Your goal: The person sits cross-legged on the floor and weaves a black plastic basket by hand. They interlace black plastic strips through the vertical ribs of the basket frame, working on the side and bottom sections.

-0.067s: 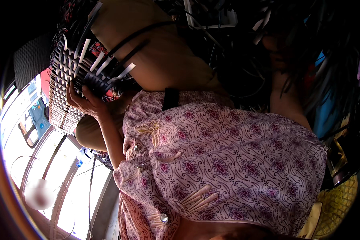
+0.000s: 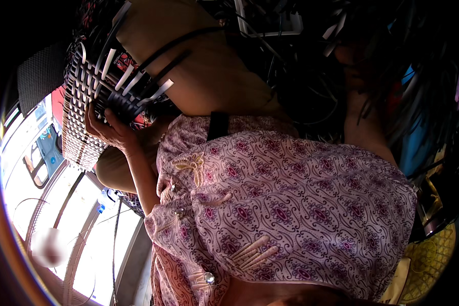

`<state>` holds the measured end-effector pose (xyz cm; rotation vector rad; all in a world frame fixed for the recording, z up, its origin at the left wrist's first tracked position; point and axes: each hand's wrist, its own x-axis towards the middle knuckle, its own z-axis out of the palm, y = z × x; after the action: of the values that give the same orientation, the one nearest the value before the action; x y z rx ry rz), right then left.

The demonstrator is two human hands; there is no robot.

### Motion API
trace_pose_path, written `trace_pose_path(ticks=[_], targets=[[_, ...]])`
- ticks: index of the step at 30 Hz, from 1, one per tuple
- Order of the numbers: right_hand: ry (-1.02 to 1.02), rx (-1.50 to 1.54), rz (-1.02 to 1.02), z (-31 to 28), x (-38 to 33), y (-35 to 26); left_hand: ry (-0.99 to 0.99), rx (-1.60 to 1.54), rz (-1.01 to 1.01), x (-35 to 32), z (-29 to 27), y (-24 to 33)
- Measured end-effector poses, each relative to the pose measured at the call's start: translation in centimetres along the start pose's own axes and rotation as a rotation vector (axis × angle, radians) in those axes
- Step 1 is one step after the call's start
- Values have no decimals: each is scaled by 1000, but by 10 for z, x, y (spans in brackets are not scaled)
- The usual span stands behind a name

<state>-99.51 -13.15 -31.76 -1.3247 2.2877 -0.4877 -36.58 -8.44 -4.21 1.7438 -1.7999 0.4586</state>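
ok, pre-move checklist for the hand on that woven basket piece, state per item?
1. Left hand on the woven basket: ok, fingers on its lower edge.
2. Right hand in view: not ok, hidden behind the patterned garment.
3. Loose white strips free of the hand: ok, they stick out above it.
4. Grip firmness: cannot tell.
5. Black cords clear of the weave: cannot tell, they cross close by.

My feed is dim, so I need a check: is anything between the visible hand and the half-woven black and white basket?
Nothing visible. The hand already rests on the woven basket, its fingers pressed against the weave below the loose white strips. The other hand is out of view.
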Motion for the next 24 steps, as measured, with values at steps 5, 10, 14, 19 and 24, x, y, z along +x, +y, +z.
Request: trace_pose_path(ticks=[5, 10, 14, 19, 24], targets=[[-27, -2, 10, 3, -9, -1, -16, -11, -35, -4, 0, 2], [-55, -7, 31, 3, -15, 0, -13, -11, -35, -5, 2, 4], [-82, -1, 37, 3, -18, 0, -18, -6, -21, -4, 1, 3], [-119, -4, 47, -1, -24, -5, -3, -21, -13, -2, 5, 1], [-199, 12, 34, -11, -31, -12, -9, -2, -58, -3, 1, 7]])
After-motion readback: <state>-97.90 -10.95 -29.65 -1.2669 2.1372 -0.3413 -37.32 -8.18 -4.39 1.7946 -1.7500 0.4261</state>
